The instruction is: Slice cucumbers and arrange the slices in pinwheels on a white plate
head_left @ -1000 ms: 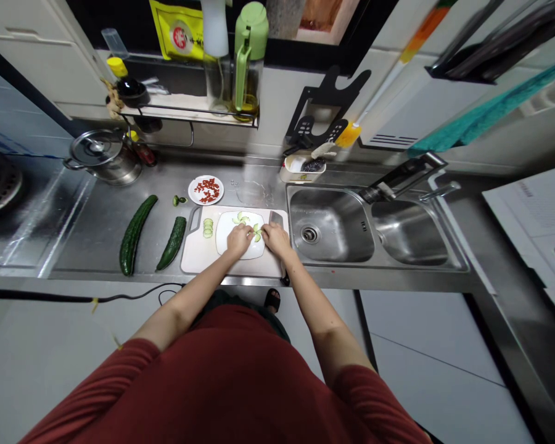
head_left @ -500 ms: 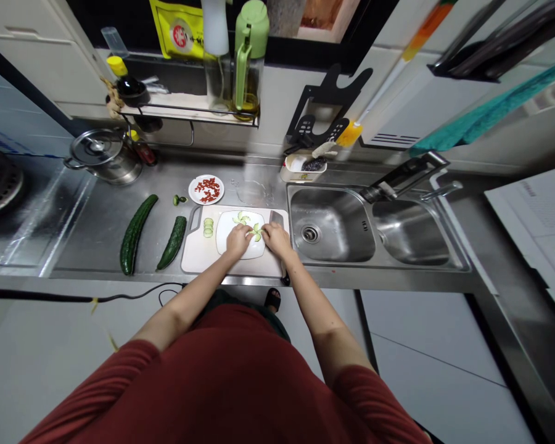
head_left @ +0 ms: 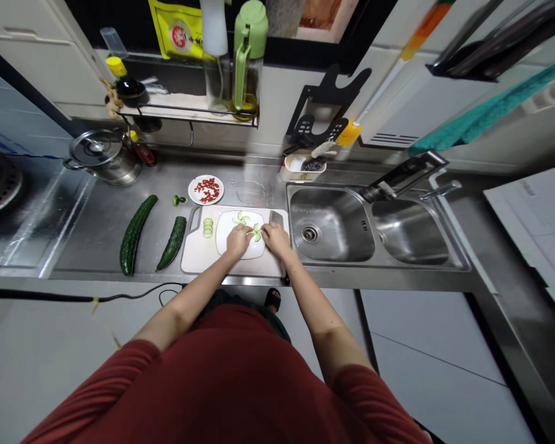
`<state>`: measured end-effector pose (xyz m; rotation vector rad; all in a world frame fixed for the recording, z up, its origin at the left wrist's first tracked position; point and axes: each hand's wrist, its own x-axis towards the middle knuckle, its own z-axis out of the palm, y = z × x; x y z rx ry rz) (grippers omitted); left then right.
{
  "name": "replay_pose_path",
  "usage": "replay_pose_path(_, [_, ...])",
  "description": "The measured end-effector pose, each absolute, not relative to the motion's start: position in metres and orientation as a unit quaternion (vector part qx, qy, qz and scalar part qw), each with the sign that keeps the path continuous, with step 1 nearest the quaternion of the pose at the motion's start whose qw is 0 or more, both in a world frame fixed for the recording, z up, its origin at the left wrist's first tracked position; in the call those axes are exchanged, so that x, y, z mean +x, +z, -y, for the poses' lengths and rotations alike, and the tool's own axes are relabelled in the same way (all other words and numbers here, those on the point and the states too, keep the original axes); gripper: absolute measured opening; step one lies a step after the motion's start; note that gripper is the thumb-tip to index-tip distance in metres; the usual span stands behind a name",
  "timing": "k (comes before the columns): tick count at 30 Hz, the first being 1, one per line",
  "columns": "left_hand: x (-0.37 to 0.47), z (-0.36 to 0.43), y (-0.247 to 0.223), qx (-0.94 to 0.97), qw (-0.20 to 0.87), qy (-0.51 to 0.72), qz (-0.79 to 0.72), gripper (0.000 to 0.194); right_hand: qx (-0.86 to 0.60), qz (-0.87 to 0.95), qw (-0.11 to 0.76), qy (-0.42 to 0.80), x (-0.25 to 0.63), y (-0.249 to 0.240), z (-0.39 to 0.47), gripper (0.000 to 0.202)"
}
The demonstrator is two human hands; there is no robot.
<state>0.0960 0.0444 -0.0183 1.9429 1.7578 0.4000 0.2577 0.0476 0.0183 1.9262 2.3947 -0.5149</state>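
Observation:
My left hand (head_left: 238, 240) and my right hand (head_left: 276, 238) meet over the right side of a white plate (head_left: 226, 221). Both have their fingertips closed at the edges of thin cucumber slices (head_left: 256, 232) set out in a petal-like pattern. A second group of cucumber slices (head_left: 241, 218) lies further back on the same plate. Under the plate is a cutting board (head_left: 198, 254), with a short row of round cucumber slices (head_left: 208, 227) at its left. A knife blade (head_left: 276, 217) shows beyond my right hand, which partly covers it.
Left of the board lie a cut cucumber (head_left: 172, 244), a whole cucumber (head_left: 137, 236) and small cucumber ends (head_left: 179, 200). Behind stands a small plate (head_left: 193, 192) of red pieces. A double sink (head_left: 333, 225) is at the right, a lidded pot (head_left: 104, 157) at the back left.
Hardly anything differs. Both hands stay at the cucumber slices on the plate, with only tiny finger shifts, and the view has moved very slightly.

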Motion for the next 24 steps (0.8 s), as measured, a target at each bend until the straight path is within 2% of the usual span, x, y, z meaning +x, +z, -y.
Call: replay_pose_path(24, [0.0976,-0.0435,-0.0190,0.713,0.228,0.147,-0.647,0.026,0.619,-0.768,-0.009,-0.162,0.2554,0.0127,-0.0472,0.028])
